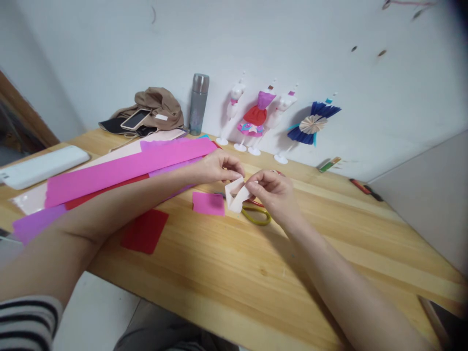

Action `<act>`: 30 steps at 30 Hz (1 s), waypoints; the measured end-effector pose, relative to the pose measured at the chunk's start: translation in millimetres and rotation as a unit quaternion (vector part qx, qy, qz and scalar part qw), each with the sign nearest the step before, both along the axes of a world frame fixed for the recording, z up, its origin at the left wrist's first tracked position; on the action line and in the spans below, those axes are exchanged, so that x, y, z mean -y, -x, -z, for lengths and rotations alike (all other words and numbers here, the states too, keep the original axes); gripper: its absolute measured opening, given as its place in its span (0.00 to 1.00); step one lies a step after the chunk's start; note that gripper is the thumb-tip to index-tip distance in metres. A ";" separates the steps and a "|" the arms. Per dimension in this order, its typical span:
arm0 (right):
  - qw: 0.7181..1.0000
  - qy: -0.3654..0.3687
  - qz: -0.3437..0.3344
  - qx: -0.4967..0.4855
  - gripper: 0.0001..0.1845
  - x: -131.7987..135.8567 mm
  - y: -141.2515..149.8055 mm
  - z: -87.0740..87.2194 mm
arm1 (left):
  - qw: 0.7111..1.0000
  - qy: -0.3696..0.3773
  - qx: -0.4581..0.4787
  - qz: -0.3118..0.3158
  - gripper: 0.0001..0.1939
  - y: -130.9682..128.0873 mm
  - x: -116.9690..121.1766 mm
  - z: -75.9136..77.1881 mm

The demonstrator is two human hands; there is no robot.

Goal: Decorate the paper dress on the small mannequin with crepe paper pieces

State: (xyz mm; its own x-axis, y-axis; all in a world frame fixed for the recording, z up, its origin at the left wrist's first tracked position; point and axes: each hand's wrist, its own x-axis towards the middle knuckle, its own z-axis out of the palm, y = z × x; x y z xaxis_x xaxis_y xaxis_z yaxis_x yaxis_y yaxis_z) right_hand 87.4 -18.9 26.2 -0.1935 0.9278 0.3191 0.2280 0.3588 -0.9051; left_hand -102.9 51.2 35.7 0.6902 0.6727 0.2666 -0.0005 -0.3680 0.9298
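Note:
Between my two hands is a small, pale piece of paper (pixel 234 197), bent so that its sides stand apart. My left hand (pixel 222 166) pinches its upper edge with thumb and fingertips. The right side of the same piece is pinched by my right hand (pixel 272 192). Just below lie scissors (pixel 258 216) with yellow and red handles, partly hidden by the paper and my right hand. A pink paper square (pixel 208 204) rests left of the scissors. Closer to the table's front edge is a red paper piece (pixel 145 231), partly beneath my left forearm.
Pink, red and purple paper strips (pixel 127 168) overlap on the left, near a white device (pixel 46 165). A bag (pixel 159 107), phone (pixel 135 119) and flask (pixel 199 105) stand behind. Several small mannequins (pixel 256 114) line the wall. A red-and-black tool (pixel 365 189) lies right.

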 end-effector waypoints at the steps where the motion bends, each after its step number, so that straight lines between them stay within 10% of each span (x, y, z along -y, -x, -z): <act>1: 1.000 -0.011 -0.002 0.010 0.15 0.5 0.3 0.4 | 1.000 0.005 0.000 0.000 0.02 -0.8 0.5 0.1; 14: 0.972 -0.157 0.040 0.172 0.06 5.5 1.0 6.7 | 0.970 0.195 0.023 -0.141 0.06 -19.0 26.7 0.5; 30: 0.971 -0.143 0.037 0.186 0.10 5.6 3.2 8.8 | 0.946 0.308 0.072 -0.070 0.08 -22.0 29.5 9.4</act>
State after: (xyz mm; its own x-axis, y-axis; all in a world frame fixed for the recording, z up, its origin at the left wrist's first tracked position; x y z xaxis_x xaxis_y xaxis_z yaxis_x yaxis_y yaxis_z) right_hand 84.2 -24.5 17.4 -0.2813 0.8273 0.4863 0.5541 0.5538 -0.6215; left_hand -80.8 21.7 26.3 0.5694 0.8130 -0.1216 -0.1346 0.2381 0.9619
